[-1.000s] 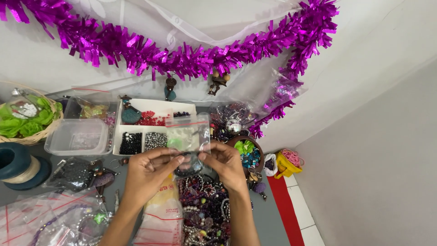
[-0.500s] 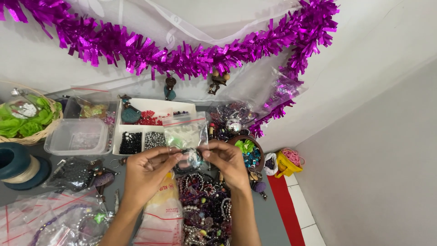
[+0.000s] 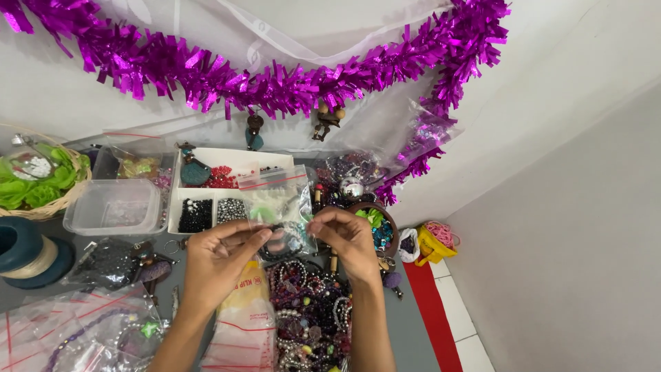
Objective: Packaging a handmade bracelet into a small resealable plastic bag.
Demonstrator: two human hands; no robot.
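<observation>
My left hand (image 3: 222, 258) and right hand (image 3: 346, 241) pinch the lower corners of a small clear zip bag (image 3: 275, 200), fingers closed on it, raised above a heap of beaded bracelets (image 3: 310, 310) on the grey tabletop (image 3: 406, 331), just before a white compartment tray (image 3: 213, 189) of beads, under purple tinsel (image 3: 275, 86).
</observation>
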